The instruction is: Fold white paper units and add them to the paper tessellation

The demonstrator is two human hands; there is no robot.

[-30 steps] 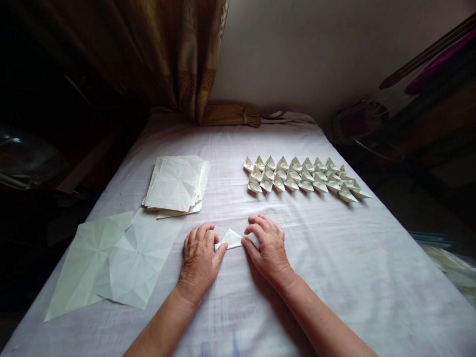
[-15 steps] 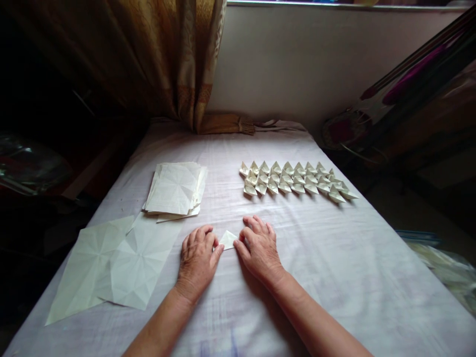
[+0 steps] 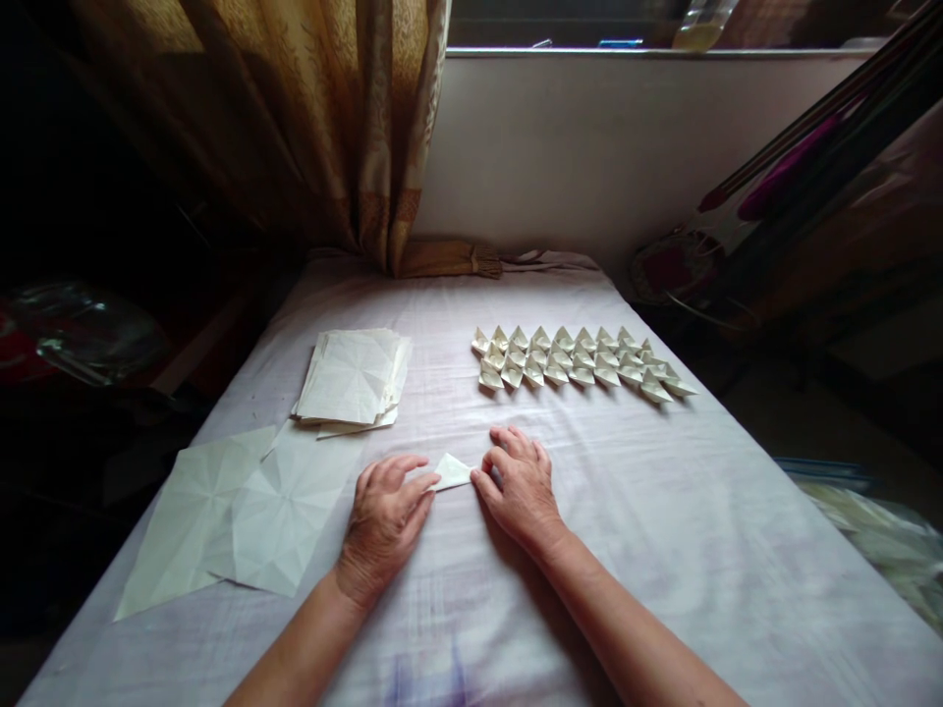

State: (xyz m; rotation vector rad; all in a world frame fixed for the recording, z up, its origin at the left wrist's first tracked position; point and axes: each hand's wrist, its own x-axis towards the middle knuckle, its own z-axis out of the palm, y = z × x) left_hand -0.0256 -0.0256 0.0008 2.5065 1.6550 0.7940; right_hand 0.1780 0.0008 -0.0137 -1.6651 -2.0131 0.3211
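Note:
A small folded piece of white paper (image 3: pixel 452 472), roughly triangular, lies on the sheet between my hands. My left hand (image 3: pixel 383 516) has its thumb and forefinger closed at the paper's left corner. At the right corner, my right hand (image 3: pixel 520 486) grips it between thumb and forefinger, the other fingers curled above the cloth. Beyond my right hand, several small folded paper boats (image 3: pixel 560 361) stand in close rows. A stack of creased paper squares (image 3: pixel 346 378) lies beyond my left hand.
Two creased loose sheets (image 3: pixel 276 520) overlap on the left of the cloth-covered surface (image 3: pixel 457 609). A gold curtain (image 3: pixel 316 128) hangs at the back left beside a pale wall (image 3: pixel 560 147). Plastic bags (image 3: pixel 876 540) sit below the right edge.
The view has tilted up slightly, showing more of the window ledge. My left thumb and fingers have shifted on the paper, which is turned a little. My right hand keeps its hold.

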